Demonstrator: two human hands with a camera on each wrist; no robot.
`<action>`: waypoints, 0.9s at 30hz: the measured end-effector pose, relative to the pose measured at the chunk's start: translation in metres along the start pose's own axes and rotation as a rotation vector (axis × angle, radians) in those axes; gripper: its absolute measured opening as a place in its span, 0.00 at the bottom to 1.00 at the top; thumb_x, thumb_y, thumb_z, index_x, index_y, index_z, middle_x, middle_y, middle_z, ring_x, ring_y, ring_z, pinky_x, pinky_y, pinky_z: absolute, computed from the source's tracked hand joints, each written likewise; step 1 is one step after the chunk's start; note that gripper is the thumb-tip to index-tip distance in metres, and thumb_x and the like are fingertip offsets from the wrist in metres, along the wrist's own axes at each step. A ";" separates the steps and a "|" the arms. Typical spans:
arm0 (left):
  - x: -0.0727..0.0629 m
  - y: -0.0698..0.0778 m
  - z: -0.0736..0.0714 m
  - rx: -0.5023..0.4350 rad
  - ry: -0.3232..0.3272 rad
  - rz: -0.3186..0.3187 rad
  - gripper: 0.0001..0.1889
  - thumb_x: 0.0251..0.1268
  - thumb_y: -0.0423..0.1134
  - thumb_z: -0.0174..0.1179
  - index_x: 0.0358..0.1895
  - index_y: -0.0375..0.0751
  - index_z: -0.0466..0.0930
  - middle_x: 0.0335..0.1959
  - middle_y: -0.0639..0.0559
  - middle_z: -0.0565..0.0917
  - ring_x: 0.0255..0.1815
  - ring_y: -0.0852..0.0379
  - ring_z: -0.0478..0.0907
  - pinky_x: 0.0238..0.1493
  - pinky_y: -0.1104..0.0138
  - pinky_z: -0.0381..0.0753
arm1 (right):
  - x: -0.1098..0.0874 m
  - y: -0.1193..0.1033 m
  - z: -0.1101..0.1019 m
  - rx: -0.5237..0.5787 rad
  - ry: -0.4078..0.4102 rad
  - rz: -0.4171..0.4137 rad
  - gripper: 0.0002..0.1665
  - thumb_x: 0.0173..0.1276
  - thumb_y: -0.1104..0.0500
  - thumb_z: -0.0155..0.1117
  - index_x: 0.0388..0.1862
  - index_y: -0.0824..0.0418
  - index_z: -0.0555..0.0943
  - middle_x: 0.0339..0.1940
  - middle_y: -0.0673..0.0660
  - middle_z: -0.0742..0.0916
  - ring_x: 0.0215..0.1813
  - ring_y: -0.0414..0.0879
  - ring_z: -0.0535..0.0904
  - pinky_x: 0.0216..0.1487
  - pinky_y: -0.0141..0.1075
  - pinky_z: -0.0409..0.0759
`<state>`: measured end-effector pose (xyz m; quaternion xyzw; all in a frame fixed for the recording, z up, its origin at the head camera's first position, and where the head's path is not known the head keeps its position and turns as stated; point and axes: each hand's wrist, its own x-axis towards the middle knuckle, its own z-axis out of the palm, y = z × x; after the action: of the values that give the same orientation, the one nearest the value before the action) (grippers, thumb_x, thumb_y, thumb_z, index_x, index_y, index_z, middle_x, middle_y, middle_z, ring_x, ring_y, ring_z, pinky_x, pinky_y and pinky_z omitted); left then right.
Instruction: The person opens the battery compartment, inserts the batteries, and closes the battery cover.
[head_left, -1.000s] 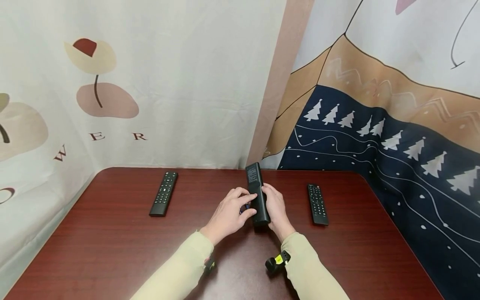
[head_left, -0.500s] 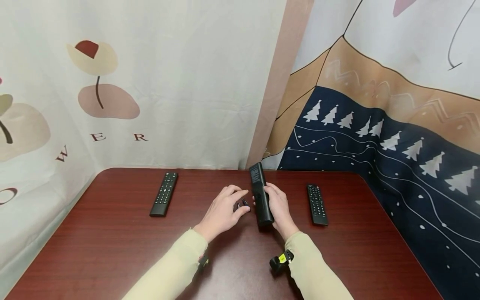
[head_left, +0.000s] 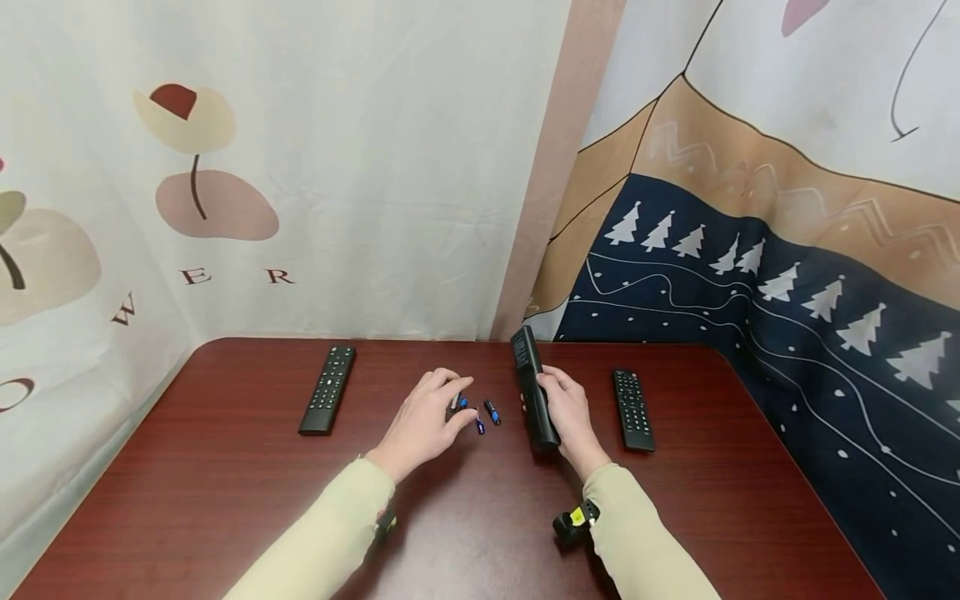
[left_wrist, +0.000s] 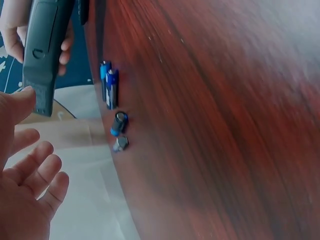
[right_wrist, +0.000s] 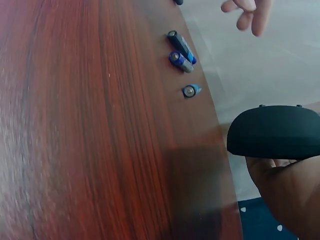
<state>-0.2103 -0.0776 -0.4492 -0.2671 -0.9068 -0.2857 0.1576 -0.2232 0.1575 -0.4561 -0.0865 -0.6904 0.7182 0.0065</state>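
Note:
My right hand (head_left: 572, 412) grips a black remote control (head_left: 536, 393) above the table, fingers curled round its side. In the left wrist view its back shows, with a battery cover (left_wrist: 46, 30) in place. My left hand (head_left: 422, 419) has moved apart from the remote, fingers loosely spread and holding nothing. Several small batteries with blue and dark wraps lie by its fingertips: one battery (head_left: 492, 412) to the right, another battery (head_left: 480, 424) nearer the thumb, others partly hidden behind the fingers in the head view.
On the brown table (head_left: 247, 517) lie two more black remotes, buttons up: a left remote (head_left: 327, 390) and a right remote (head_left: 634, 410). A white printed curtain (head_left: 375, 167) hangs behind the back edge, with a dark blue one (head_left: 675, 275) on the right.
My left hand has left the remote and moved leftward, and the batteries now show on the table beside it. My right hand has shifted slightly right with the remote, turning it more edge-on.

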 end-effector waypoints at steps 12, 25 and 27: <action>-0.009 -0.018 -0.012 0.045 0.009 -0.043 0.25 0.66 0.42 0.71 0.63 0.36 0.82 0.54 0.46 0.81 0.56 0.47 0.76 0.55 0.51 0.80 | 0.005 0.002 -0.015 -0.162 0.047 -0.047 0.21 0.78 0.55 0.57 0.64 0.60 0.82 0.51 0.67 0.86 0.38 0.45 0.82 0.38 0.36 0.81; -0.016 -0.033 -0.025 0.093 0.031 -0.063 0.24 0.67 0.41 0.70 0.62 0.33 0.82 0.53 0.42 0.81 0.57 0.43 0.76 0.57 0.48 0.79 | 0.008 0.004 -0.031 -0.399 0.133 -0.117 0.20 0.72 0.54 0.65 0.59 0.62 0.85 0.47 0.63 0.89 0.43 0.49 0.80 0.43 0.36 0.76; -0.017 -0.035 -0.026 0.102 0.042 -0.058 0.24 0.66 0.41 0.71 0.61 0.33 0.82 0.52 0.41 0.81 0.56 0.42 0.76 0.57 0.48 0.78 | 0.009 0.004 -0.033 -0.421 0.140 -0.122 0.20 0.71 0.54 0.66 0.58 0.63 0.85 0.46 0.63 0.89 0.41 0.49 0.80 0.42 0.35 0.76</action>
<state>-0.2131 -0.1245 -0.4512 -0.2265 -0.9239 -0.2493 0.1818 -0.2274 0.1907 -0.4622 -0.0935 -0.8269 0.5487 0.0797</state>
